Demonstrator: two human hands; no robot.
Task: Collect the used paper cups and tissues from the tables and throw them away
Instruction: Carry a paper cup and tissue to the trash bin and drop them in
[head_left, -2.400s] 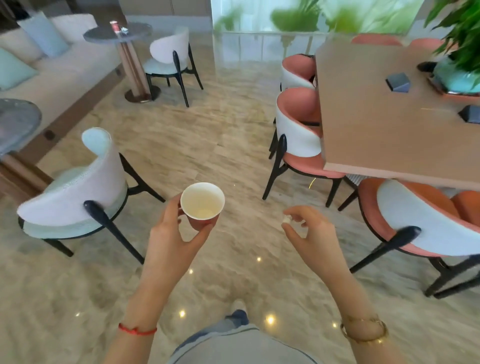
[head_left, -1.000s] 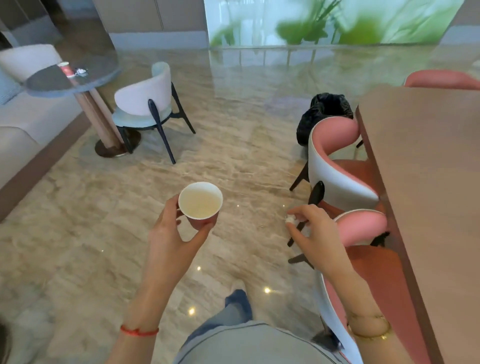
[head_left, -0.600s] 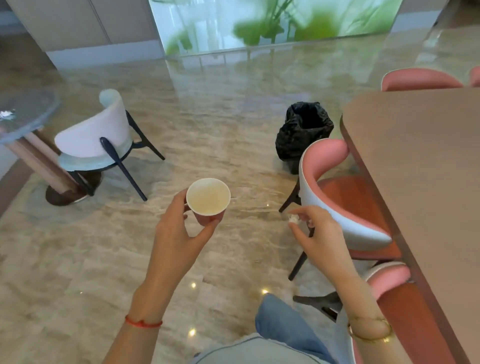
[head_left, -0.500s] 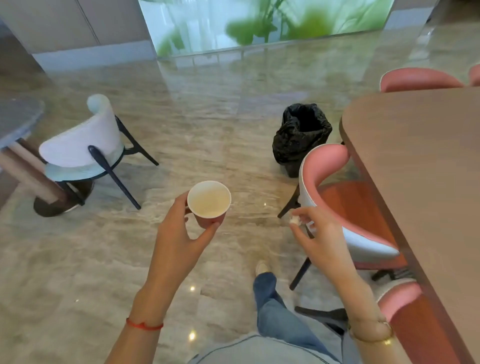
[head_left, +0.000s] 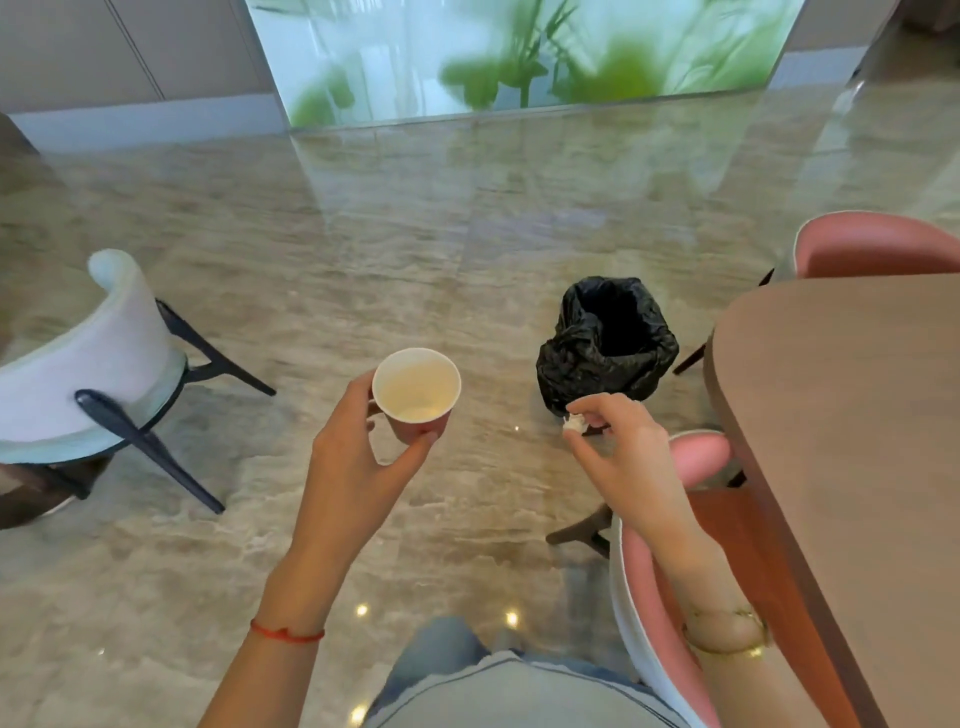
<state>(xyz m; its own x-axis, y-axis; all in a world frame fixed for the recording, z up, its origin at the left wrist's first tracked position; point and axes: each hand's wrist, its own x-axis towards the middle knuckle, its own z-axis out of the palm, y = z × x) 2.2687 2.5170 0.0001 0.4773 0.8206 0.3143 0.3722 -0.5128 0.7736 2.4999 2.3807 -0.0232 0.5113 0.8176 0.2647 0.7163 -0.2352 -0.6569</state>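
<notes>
At chest height over the marble floor (head_left: 322, 270), the left hand (head_left: 358, 467) holds a paper cup (head_left: 416, 392) upright, thumb on its near wall and fingers curled round the far side; the cup is red outside, white inside, its mouth open toward the camera, and whether anything lies at its bottom is not clear. To its right, the right hand (head_left: 628, 452) pinches a small crumpled white tissue (head_left: 573, 423) between thumb and fingertips, the rest of the hand loosely curled behind it. Cup and tissue are apart, level with each other.

Just beyond the tissue stands a bin lined with a black bag (head_left: 607, 343), its mouth open and dark; the fingers of the right hand overlap its near lower edge in this view, while the cup sits to the left of it. A brown table (head_left: 841, 441) fills the right side, its rounded corner close to the bin. A pink chair (head_left: 696, 457) is tucked at the table's near edge, right under the right forearm, its back curving between the person and the bin's right flank. Another pink chair (head_left: 872, 249) shows behind the table's far edge. On the left, well apart from the bin, a pale chair (head_left: 88, 358) with dark legs stands on open floor. A frosted glass panel (head_left: 519, 57) with blurred green leaves closes the far wall.

A red cord (head_left: 287, 633) circles the left wrist and a gold bangle (head_left: 727, 631) the right.
</notes>
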